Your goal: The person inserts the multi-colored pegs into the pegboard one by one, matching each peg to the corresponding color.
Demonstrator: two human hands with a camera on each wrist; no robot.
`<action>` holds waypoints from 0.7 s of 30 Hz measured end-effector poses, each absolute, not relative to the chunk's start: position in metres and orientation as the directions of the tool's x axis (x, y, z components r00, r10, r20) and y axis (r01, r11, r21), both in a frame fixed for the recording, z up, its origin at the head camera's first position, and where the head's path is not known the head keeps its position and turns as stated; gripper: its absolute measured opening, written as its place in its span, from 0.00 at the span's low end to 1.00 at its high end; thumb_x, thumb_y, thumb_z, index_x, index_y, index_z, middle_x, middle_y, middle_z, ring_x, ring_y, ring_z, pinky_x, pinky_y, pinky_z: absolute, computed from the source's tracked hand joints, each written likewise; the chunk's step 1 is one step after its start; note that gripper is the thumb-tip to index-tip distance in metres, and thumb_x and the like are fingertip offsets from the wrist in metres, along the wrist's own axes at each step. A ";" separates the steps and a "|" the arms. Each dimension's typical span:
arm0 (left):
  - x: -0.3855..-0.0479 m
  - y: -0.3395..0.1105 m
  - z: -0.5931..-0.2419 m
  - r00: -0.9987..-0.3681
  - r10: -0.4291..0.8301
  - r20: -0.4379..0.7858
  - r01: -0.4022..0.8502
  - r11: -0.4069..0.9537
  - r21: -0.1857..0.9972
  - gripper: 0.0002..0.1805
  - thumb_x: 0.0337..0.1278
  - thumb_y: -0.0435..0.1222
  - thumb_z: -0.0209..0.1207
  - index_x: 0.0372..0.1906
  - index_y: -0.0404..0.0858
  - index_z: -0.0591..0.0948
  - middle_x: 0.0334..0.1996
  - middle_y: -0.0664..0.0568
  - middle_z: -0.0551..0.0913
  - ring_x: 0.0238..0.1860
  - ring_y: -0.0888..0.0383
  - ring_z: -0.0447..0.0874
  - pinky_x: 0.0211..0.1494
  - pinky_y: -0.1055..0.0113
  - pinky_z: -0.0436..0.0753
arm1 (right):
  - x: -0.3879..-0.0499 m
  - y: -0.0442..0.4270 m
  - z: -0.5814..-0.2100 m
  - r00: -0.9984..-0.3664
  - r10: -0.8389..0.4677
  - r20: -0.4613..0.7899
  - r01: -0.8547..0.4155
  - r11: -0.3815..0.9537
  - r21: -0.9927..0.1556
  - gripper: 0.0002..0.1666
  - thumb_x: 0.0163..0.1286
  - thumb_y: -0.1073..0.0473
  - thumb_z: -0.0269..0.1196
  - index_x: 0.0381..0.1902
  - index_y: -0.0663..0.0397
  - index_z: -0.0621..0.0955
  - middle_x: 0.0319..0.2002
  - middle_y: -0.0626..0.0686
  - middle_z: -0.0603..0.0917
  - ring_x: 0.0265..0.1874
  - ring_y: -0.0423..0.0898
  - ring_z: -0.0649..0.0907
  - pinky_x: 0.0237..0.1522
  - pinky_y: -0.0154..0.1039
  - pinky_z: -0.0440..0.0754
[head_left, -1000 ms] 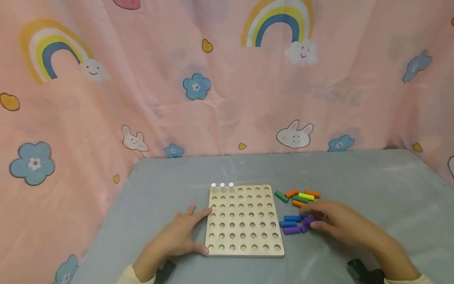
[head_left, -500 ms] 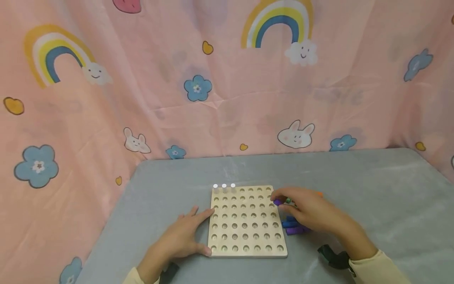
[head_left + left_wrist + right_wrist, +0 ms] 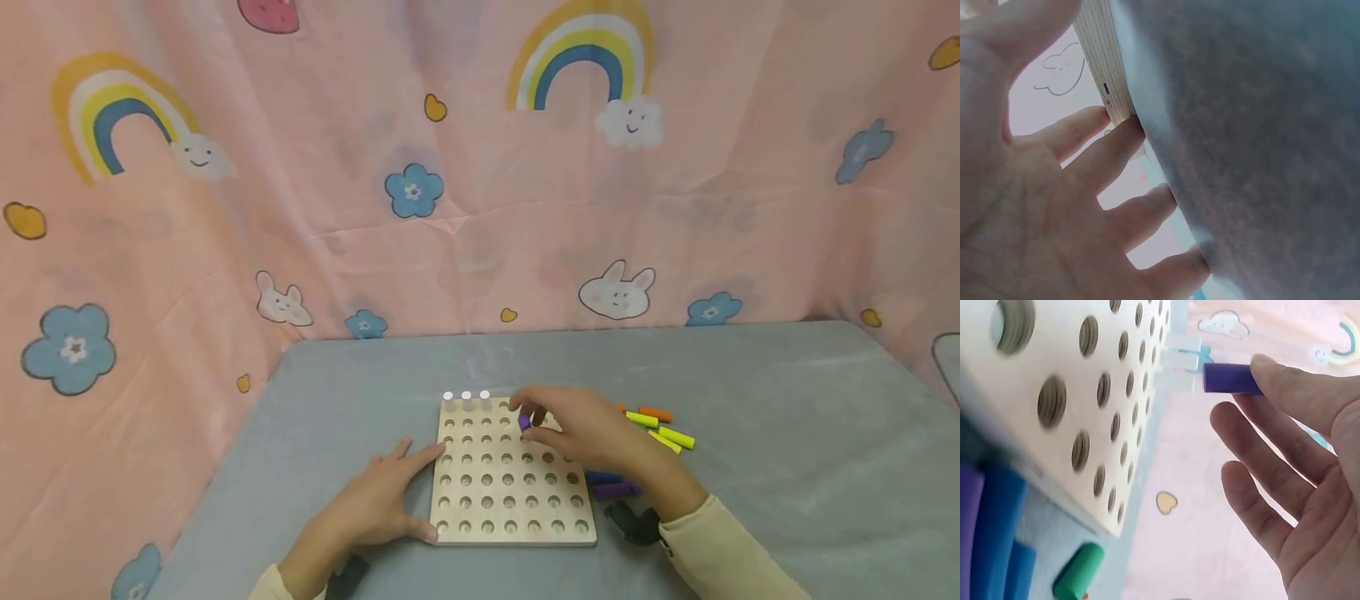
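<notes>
A square wooden pegboard with rows of round holes lies on the table. Three white pegs stand upright in its far row, at the left end. My right hand pinches a purple peg between thumb and fingers, above the far part of the board and apart from its surface. In the right wrist view the other fingers are spread. Along the board's left edge my left hand rests with fingers straight, thumb at the near corner; its fingertips touch the board's side and the table in the left wrist view.
Yellow pegs and an orange peg lie right of the board. Blue pegs, a purple peg and a green peg lie beside it too, some partly hidden by the right arm. A pink patterned cloth hangs behind the table.
My right hand has lifted a purple peg from the pile and carried it left over the board. The loose yellow pegs show more now. My left hand keeps its place at the board's edge.
</notes>
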State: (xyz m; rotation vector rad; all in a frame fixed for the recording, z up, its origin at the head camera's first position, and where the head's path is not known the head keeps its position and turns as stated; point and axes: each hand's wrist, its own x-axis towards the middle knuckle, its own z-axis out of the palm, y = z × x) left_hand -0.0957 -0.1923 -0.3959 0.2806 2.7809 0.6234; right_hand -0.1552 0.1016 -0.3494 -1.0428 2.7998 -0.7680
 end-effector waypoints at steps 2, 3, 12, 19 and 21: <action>-0.095 -0.193 -0.396 -0.943 0.243 -0.227 0.123 0.889 0.441 0.61 0.21 0.56 0.79 0.74 0.59 0.67 0.75 0.34 0.61 0.72 0.24 0.57 0.66 0.24 0.61 | -0.155 0.097 -0.351 -0.768 -0.630 0.119 -0.602 0.644 -0.473 0.18 0.69 0.54 0.66 0.57 0.43 0.80 0.43 0.39 0.86 0.43 0.37 0.84 0.44 0.38 0.83; -0.095 -0.193 -0.396 -0.943 0.241 -0.229 0.120 0.889 0.442 0.61 0.21 0.56 0.79 0.74 0.59 0.67 0.75 0.34 0.61 0.72 0.23 0.58 0.66 0.24 0.62 | -0.155 0.095 -0.352 -0.766 -0.631 0.122 -0.605 0.644 -0.469 0.18 0.69 0.54 0.66 0.56 0.43 0.80 0.43 0.39 0.86 0.43 0.37 0.84 0.44 0.38 0.83; -0.095 -0.192 -0.397 -0.942 0.224 -0.249 0.102 0.899 0.425 0.60 0.22 0.57 0.79 0.74 0.60 0.66 0.76 0.34 0.60 0.70 0.19 0.57 0.63 0.22 0.63 | -0.163 0.068 -0.353 -0.779 -0.618 0.106 -0.580 0.647 -0.494 0.12 0.68 0.53 0.67 0.50 0.43 0.85 0.41 0.40 0.87 0.41 0.38 0.84 0.43 0.38 0.82; -0.094 -0.192 -0.396 -0.939 0.233 -0.253 0.105 0.895 0.433 0.60 0.23 0.57 0.79 0.74 0.60 0.66 0.75 0.33 0.60 0.70 0.19 0.57 0.64 0.23 0.62 | -0.171 0.044 -0.354 -0.810 -0.577 0.101 -0.535 0.659 -0.528 0.13 0.67 0.55 0.68 0.50 0.45 0.85 0.41 0.43 0.88 0.41 0.41 0.85 0.43 0.40 0.83; -0.094 -0.193 -0.395 -0.938 0.240 -0.249 0.113 0.894 0.434 0.60 0.23 0.57 0.79 0.74 0.60 0.66 0.75 0.32 0.60 0.69 0.18 0.57 0.64 0.23 0.63 | -0.174 0.038 -0.354 -0.810 -0.578 0.099 -0.535 0.658 -0.530 0.14 0.67 0.54 0.68 0.50 0.45 0.85 0.41 0.44 0.88 0.41 0.42 0.85 0.43 0.40 0.83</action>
